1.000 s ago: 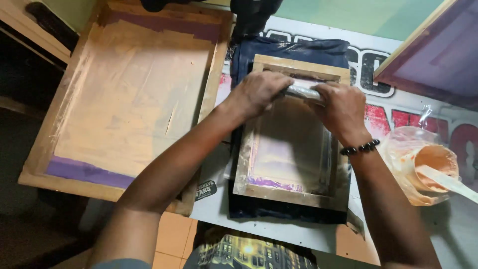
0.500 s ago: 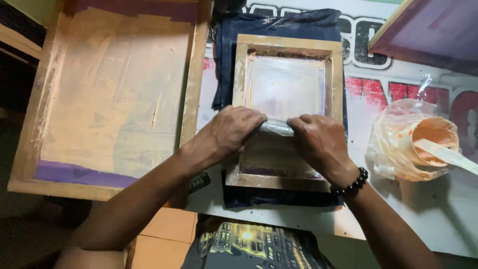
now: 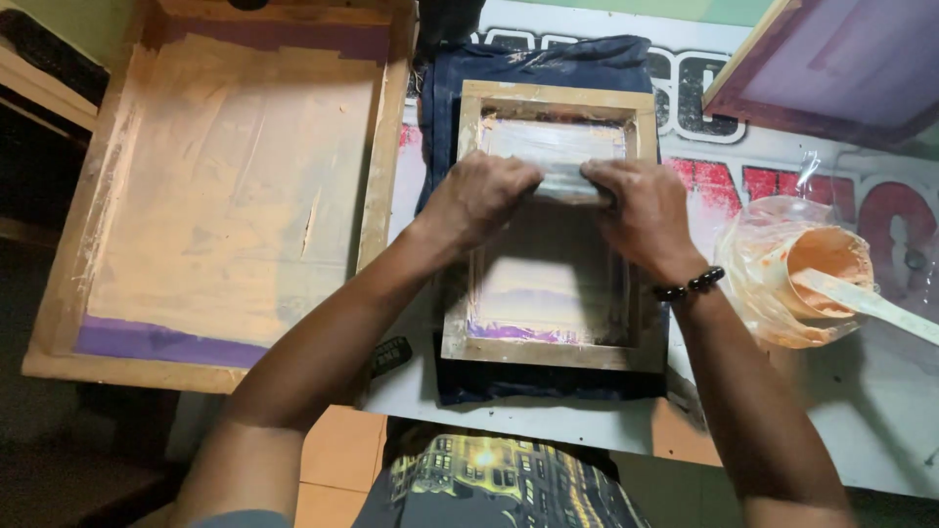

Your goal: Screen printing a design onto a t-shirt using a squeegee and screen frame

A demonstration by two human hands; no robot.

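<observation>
A small wooden screen-printing frame lies flat on a dark blue garment spread on the table. Both hands grip a squeegee that rests across the mesh in the upper half of the frame. My left hand closes over its left end. My right hand, with a dark bead bracelet on the wrist, closes over its right end. The middle of the squeegee shows pale between the hands; its blade is hidden.
A large wooden screen frame with orange-stained mesh lies to the left. A plastic-wrapped cup of orange ink with a flat stick stands to the right. Another purple-meshed frame sits at the top right.
Both hands and the squeegee went from the frame's far end down toward me to the near part, then back up toward the far end.
</observation>
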